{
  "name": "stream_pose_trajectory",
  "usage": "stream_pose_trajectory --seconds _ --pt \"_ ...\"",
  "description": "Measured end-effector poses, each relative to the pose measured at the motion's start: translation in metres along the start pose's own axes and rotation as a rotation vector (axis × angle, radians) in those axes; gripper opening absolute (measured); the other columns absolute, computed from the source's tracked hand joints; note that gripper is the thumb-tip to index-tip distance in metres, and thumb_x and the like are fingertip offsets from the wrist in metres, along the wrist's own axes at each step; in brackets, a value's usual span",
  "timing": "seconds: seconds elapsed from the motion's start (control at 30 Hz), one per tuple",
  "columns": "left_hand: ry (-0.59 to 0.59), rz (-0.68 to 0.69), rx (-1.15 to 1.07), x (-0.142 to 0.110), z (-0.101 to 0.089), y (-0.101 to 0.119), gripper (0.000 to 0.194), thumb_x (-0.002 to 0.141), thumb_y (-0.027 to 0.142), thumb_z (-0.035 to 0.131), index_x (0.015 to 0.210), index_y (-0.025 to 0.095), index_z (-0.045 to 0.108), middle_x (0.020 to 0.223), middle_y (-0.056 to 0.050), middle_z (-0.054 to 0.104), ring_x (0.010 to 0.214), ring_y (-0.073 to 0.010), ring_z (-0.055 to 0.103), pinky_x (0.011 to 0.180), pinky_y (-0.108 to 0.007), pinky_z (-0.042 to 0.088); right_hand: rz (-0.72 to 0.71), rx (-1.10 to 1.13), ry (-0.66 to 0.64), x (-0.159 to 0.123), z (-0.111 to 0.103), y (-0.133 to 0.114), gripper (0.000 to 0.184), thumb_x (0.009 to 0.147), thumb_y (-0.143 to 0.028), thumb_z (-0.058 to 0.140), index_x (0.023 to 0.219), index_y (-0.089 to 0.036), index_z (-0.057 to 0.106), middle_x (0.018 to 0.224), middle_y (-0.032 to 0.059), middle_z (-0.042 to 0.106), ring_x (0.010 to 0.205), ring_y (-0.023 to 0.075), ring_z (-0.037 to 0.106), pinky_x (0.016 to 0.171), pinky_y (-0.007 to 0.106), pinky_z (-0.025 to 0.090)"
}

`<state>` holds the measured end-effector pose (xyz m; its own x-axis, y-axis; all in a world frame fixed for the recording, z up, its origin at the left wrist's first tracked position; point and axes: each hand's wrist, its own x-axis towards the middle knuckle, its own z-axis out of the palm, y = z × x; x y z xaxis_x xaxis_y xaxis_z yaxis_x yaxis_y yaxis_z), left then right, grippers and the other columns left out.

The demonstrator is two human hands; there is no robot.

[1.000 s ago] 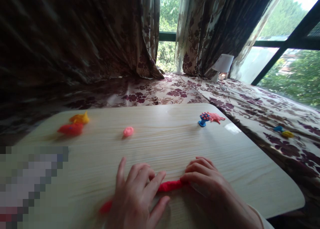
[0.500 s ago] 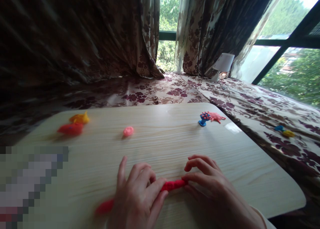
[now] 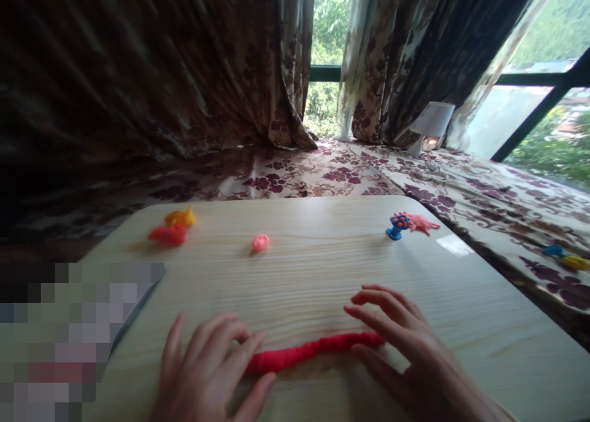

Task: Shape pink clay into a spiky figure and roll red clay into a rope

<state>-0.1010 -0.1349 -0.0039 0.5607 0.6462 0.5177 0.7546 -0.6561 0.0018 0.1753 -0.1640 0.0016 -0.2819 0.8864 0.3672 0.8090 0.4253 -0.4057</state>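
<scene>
A long red roll of clay [image 3: 313, 351] lies on the light wooden table [image 3: 322, 268] near its front edge. My left hand [image 3: 207, 373] rests flat over the roll's left end, fingers spread. My right hand [image 3: 396, 342] lies on the roll's right end with fingers stretched out and slightly arched. Neither hand grips the clay; both press on it from above.
Farther back on the table sit a red and orange clay figure [image 3: 171, 228], a small pink clay disc [image 3: 260, 243] and a blue and pink clay figure [image 3: 405, 223]. A patterned cloth [image 3: 498, 195] covers the bench behind, with a white lamp [image 3: 433, 124] and small clay bits [image 3: 565, 257].
The hands have moved apart along the roll, which now looks longer and thinner. The camera view has shifted a little to the left.
</scene>
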Motion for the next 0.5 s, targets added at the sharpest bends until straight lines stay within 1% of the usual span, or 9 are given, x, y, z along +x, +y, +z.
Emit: stream_pose_trajectory --seconds 0.13,0.2,0.27,0.37,0.43,0.5 --pt "-0.028 -0.03 -0.004 -0.005 -0.002 -0.001 0.019 0.071 0.027 0.064 0.09 0.027 0.062 0.08 0.001 0.065 0.089 -0.0218 0.058 0.106 -0.045 0.011 -0.034 0.116 -0.029 0.024 0.03 -0.04 0.026 0.072 -0.02 0.066 0.096 -0.029 0.062 0.102 0.0025 0.062 0.109 0.0257 0.048 0.096 0.045 0.035" --pt "-0.034 -0.038 -0.018 -0.006 -0.004 0.0 0.017 0.071 0.024 0.063 0.088 0.028 0.063 0.078 0.003 0.065 0.089 -0.021 0.058 0.106 -0.044 0.009 -0.035 0.137 -0.084 0.033 0.038 -0.053 0.02 0.072 -0.02 0.066 0.09 -0.029 0.064 0.097 0.0016 0.063 0.106 0.0254 0.05 0.098 0.045 0.031" --pt "-0.033 -0.047 -0.042 -0.006 -0.005 0.001 0.016 0.072 0.023 0.062 0.087 0.029 0.063 0.076 0.003 0.064 0.088 -0.0203 0.058 0.106 -0.045 0.008 -0.039 0.14 -0.154 0.039 0.041 -0.06 0.013 0.076 -0.021 0.063 0.086 -0.027 0.064 0.093 0.0017 0.063 0.105 0.0248 0.051 0.098 0.046 0.03" --pt "0.02 -0.139 -0.105 -0.007 -0.005 0.003 0.014 0.074 0.02 0.059 0.084 0.028 0.065 0.074 0.002 0.063 0.088 -0.0209 0.057 0.105 -0.05 0.013 -0.029 0.136 -0.219 0.045 0.038 -0.063 0.008 0.08 -0.021 0.06 0.085 -0.026 0.065 0.087 0.0017 0.063 0.101 0.0232 0.051 0.099 0.045 0.029" --pt "0.059 -0.201 -0.153 -0.008 -0.005 0.006 0.014 0.076 0.02 0.056 0.082 0.028 0.066 0.071 0.002 0.063 0.088 -0.0213 0.056 0.103 -0.054 0.017 -0.03 0.129 -0.233 0.046 0.037 -0.065 0.007 0.081 -0.021 0.059 0.083 -0.025 0.065 0.084 0.0014 0.062 0.097 0.0218 0.052 0.099 0.045 0.029" --pt "0.077 -0.214 -0.186 -0.008 -0.005 0.007 0.015 0.077 0.02 0.056 0.08 0.029 0.067 0.068 0.003 0.062 0.086 -0.0209 0.057 0.103 -0.055 0.018 -0.048 0.122 -0.226 0.047 0.037 -0.066 0.007 0.081 -0.02 0.059 0.081 -0.025 0.065 0.082 0.0011 0.061 0.094 0.021 0.052 0.099 0.044 0.029"
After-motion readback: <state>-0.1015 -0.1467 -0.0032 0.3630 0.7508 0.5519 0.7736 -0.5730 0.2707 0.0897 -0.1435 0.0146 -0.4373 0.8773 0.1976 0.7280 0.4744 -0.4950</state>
